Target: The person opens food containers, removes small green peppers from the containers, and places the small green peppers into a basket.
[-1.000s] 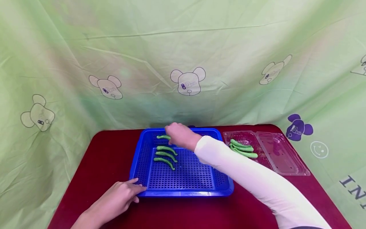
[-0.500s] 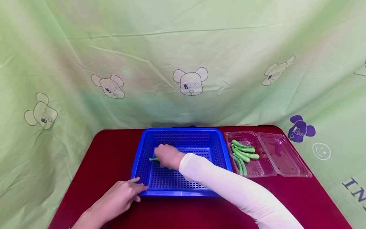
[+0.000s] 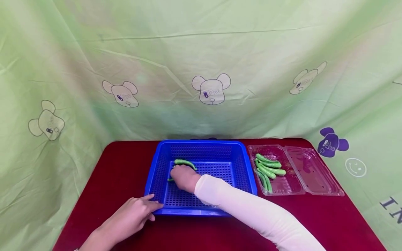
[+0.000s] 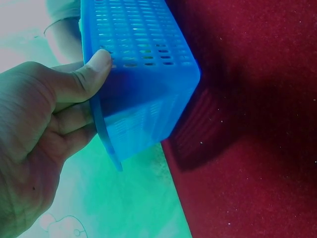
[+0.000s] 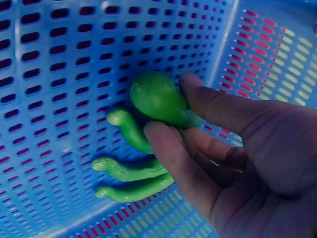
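A blue plastic basket [image 3: 201, 212] with slotted walls stands on the table. At its near left corner my left hand [image 3: 132, 216] grips the rim; the left wrist view shows the thumb [image 4: 94, 69] against the basket wall. Down inside the basket, towards the left, is my right hand [image 3: 185, 177]. Its thumb and fingers pinch a curved green vegetable [image 5: 156, 96], whose rounded end points up at the right wrist camera. Several similar green vegetables lie beside it, among them one [image 5: 126, 171] below the held one. In the head view my hand hides most of them.
To the basket's right lies an open clear plastic clamshell box [image 3: 287, 188]. Several green vegetables [image 3: 270, 170] lie in its left half. The table has a dark red cover [image 3: 125, 164]. A green printed curtain [image 3: 157, 115] hangs behind and on both sides.
My right hand has come from the basket's far side towards the near left and down, with the green vegetable. It has shifted slightly since half a second ago. The left hand stays at the rim.
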`<state>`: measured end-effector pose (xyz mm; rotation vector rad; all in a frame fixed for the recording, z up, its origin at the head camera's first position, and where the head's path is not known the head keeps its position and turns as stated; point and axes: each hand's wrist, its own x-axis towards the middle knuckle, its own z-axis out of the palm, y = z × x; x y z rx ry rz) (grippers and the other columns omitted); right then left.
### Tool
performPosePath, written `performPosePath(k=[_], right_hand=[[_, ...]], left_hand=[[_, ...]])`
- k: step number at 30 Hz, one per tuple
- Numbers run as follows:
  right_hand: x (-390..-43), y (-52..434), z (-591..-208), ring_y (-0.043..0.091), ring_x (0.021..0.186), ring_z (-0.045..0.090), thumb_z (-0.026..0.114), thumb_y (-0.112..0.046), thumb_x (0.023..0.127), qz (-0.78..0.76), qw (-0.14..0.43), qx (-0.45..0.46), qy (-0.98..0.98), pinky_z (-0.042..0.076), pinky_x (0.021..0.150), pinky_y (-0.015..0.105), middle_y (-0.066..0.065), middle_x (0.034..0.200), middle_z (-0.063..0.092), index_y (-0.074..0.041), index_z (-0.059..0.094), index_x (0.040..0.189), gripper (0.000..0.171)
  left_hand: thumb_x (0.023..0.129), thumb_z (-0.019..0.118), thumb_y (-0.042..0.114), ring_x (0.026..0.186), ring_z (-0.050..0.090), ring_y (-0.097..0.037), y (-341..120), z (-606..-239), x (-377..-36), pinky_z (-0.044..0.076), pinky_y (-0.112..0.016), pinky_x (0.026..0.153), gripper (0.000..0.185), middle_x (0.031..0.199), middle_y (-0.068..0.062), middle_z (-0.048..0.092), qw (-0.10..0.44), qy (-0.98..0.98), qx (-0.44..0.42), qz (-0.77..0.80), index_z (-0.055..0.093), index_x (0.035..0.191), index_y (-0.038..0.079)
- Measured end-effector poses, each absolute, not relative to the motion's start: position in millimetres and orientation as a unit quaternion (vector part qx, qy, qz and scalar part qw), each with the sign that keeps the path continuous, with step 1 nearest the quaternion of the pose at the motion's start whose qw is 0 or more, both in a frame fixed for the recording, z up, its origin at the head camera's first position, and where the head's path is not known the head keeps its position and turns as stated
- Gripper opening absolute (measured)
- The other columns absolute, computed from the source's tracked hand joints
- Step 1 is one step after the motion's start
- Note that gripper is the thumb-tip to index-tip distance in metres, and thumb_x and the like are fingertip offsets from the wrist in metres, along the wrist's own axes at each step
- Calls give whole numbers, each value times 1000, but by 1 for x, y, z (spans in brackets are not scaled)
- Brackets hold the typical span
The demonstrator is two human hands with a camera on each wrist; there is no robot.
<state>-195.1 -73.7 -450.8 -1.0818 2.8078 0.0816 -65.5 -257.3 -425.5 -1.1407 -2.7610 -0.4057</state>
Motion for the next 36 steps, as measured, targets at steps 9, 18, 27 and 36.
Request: performPosePath(k=[9, 18, 27, 36], right_hand=[[-199, -71, -457, 14, 89, 75, 90, -15, 73, 32, 72, -348, 934, 64, 75, 30, -4, 102, 77, -22, 76, 91, 24], [-212, -48, -432, 19, 85, 75, 88, -22, 78, -17, 88, -346, 934, 64, 77, 33, 1, 94, 78, -17, 74, 82, 15], [-248, 51, -392, 29, 77, 72, 81, -23, 87, -68, 18, -306, 949, 63, 67, 44, 8, 85, 72, -7, 66, 91, 22], [-283, 201, -390, 21, 66, 60, 66, -8, 94, -69, 28, -238, 968, 56, 62, 45, 3, 73, 60, -9, 59, 81, 15]], left_hand=[[78, 82, 0, 102, 76, -33, -257, -423, -66, 63, -48, 88, 29, 96, -1, 79, 51, -917, -373, -133, 80, 106, 7], [78, 81, -1, 103, 76, -35, -256, -423, -65, 64, -48, 86, 29, 96, -1, 79, 48, -919, -368, -132, 79, 106, 7], [77, 82, -1, 102, 76, -33, -256, -425, -65, 63, -48, 88, 30, 94, 0, 79, 57, -917, -373, -129, 79, 106, 7], [77, 82, -1, 101, 77, -33, -256, -426, -65, 64, -47, 87, 30, 93, 1, 79, 70, -915, -375, -130, 79, 105, 7]])
